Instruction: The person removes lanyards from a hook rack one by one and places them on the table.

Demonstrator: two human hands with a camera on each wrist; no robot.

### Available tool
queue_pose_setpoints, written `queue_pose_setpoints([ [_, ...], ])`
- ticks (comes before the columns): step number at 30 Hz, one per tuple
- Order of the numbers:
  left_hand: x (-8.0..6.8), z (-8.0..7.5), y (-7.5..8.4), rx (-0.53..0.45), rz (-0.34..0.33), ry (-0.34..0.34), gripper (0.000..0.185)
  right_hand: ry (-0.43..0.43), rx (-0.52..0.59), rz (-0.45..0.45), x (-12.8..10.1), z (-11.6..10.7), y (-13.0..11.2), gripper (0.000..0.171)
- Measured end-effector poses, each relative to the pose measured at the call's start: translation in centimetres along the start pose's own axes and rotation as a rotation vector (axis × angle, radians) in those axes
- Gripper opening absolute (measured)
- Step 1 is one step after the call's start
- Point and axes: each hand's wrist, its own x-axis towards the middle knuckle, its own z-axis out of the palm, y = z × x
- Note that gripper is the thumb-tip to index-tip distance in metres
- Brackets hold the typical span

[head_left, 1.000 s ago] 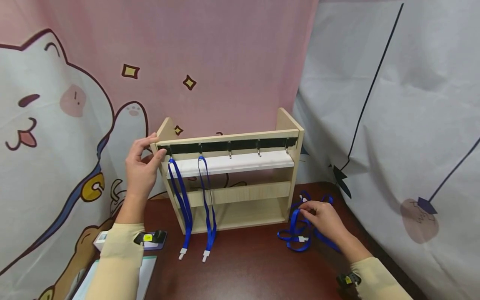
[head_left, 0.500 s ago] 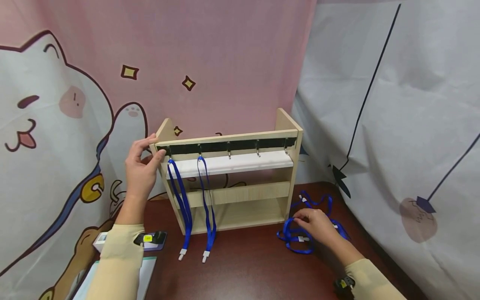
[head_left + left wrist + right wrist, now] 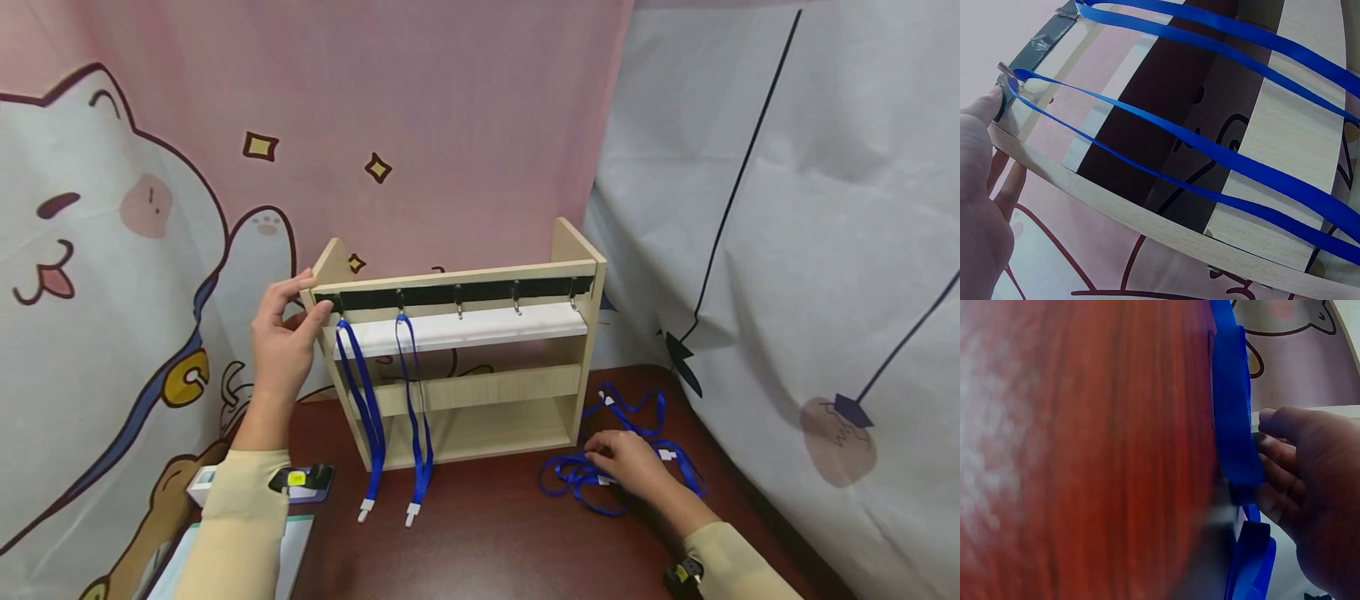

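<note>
The left hand (image 3: 283, 337) grips the top left corner of the rack (image 3: 480, 387), thumb on the front by the black hook strip (image 3: 465, 292) and fingers curled round the side panel. In the left wrist view the thumb tip sits just beside the first hook (image 3: 1005, 67); the fingers behind the panel are largely hidden. Two hung lanyards (image 3: 390, 400) drop from the first two hooks, their white clips (image 3: 387, 510) resting on the table (image 3: 487, 533) in front of the rack. The remaining three hooks carry nothing.

The right hand (image 3: 630, 462) lies low on the table to the right of the rack, over a loose pile of lanyards (image 3: 577, 479). Its fingers are bent down onto the blue straps. The right wrist view shows the fingertips (image 3: 1272, 450) against a strap (image 3: 1235, 425), but that view is blurred and the thumb is out of sight, so whether the strap is pinched or merely touched cannot be told. How many lanyards make up the pile cannot be counted; the hand covers the middle of it.

At the lower left, the sleeve (image 3: 240, 517) partly hides a small white box (image 3: 202, 483) and a pale sheet (image 3: 296, 542), which is also cut off by the frame edge.
</note>
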Motion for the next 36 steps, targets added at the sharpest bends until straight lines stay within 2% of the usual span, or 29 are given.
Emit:
queue_pose_setpoints([
  [12,0.1,-0.2,-0.1,-0.012,0.016,0.004,0.037,-0.020,-0.002,0.014,0.3,-0.2,-0.3,0.007],
  [18,0.0,-0.2,0.1,-0.024,0.021,0.001,0.038,0.043,-0.002,-0.033,0.5,-0.7,-1.8,0.010],
  [22,-0.1,0.0,0.2,-0.046,0.029,-0.003,0.038,0.130,0.012,-0.102,0.9,-1.0,-4.6,0.014],
  [27,-0.2,0.2,0.0,-0.055,0.033,-0.008,0.038,0.227,0.065,-0.204,1.8,-1.3,-9.1,0.019],
  [29,-0.3,0.2,0.0,-0.055,0.031,-0.012,0.038,0.253,0.111,-0.217,2.4,-1.3,-10.9,0.020],
  [36,-0.2,0.1,0.1,-0.067,0.035,-0.006,0.036,0.340,0.356,-0.175,5.6,0.4,-17.3,0.018],
])
